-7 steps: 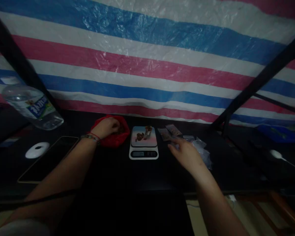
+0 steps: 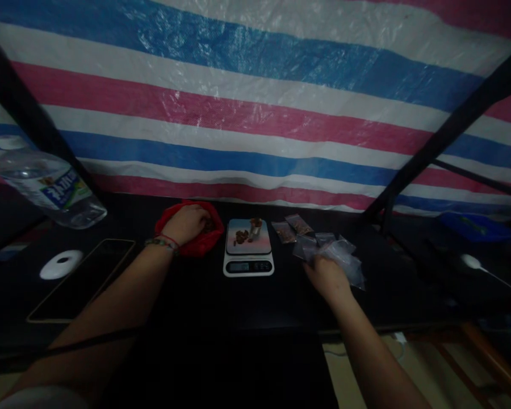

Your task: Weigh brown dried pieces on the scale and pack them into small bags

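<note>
My left hand (image 2: pixel 186 226) reaches into a red bag (image 2: pixel 196 247) holding small brown pieces (image 2: pixel 208 224). Its fingers bend downward and the tips are hidden, so a grip cannot be made out. To the right of the bag stands a white kitchen scale (image 2: pixel 249 255), with brown lumps (image 2: pixel 241 236) and a small clear container (image 2: pixel 255 228) of brown bits on its plate. My right hand (image 2: pixel 329 278) rests at the near edge of a pile of clear zip bags (image 2: pixel 347 262), fingertips curled out of sight. Beyond it lie two filled zip bags (image 2: pixel 298 224).
At the left are a large clear bottle (image 2: pixel 55 187), a white oval object (image 2: pixel 62 264) and a dark phone-like slab (image 2: pixel 85 284). A blue tray (image 2: pixel 466 227) and a white spoon-shaped thing (image 2: pixel 472 261) lie far right. Dark slanted posts (image 2: pixel 426 153) stand before a striped sheet (image 2: pixel 255 130).
My right hand has drawn back toward me and slightly right, from beside the filled zip bags to the clear pile. My left hand stays in the red bag, its wrist shifted slightly.
</note>
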The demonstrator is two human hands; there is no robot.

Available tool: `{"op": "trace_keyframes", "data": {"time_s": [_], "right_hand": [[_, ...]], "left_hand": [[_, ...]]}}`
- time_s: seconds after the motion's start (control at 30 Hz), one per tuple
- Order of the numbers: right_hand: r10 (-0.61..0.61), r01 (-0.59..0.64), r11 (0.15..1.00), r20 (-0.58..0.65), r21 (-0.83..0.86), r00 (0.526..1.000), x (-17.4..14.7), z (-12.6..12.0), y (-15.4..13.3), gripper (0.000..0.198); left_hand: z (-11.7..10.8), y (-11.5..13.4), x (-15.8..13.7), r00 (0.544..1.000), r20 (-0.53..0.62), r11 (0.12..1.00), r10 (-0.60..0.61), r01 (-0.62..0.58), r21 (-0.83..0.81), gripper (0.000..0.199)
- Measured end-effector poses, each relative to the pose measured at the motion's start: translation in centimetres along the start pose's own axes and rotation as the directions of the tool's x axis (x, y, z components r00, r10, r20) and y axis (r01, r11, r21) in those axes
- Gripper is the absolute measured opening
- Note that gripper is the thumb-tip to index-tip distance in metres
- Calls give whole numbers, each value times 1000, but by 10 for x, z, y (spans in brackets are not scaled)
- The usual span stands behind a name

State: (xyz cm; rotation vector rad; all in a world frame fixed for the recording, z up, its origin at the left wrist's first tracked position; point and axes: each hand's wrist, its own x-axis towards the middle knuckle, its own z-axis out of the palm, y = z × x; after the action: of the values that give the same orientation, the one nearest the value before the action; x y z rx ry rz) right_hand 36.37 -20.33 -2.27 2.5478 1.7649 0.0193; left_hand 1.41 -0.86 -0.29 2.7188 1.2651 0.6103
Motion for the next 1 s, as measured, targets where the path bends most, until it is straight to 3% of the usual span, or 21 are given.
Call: {"op": "trace_keyframes", "data": {"time_s": [0.1,0.23,0.33,0.43,0.57,0.67,0.83,1.0], "right_hand": [[-5,5,1000,-11,-12,1000,-2,3,1,28],[11,-10,999,-14,31,1000,-2,-5,7,30],[11,5,995,-159,99,987,1,-17,14,32],[-41,173,945,-424,277,905,7,-32,14,31],[-43,460,740,-647,491,761,20,-53,-4,29],[-32,561,636,-708,529,705,36,-64,-29,25],[3,610,574,-747,546,665,70,-69,-69,25],[67,650,504,-776,569,627,87,-62,-89,25]], "left_hand": [[3,30,0,985,86,989,148,-145,-40,24],[7,57,-2,961,161,968,223,-199,-150,27],[10,63,-3,961,162,966,223,-196,-170,28],[13,66,-3,962,167,969,215,-189,-159,28],[18,69,-2,966,154,969,208,-182,-167,25],[22,69,-1,961,151,961,233,-203,-190,23],[29,67,0,959,144,956,242,-211,-201,20],[24,68,0,965,147,969,215,-193,-152,23]]}}
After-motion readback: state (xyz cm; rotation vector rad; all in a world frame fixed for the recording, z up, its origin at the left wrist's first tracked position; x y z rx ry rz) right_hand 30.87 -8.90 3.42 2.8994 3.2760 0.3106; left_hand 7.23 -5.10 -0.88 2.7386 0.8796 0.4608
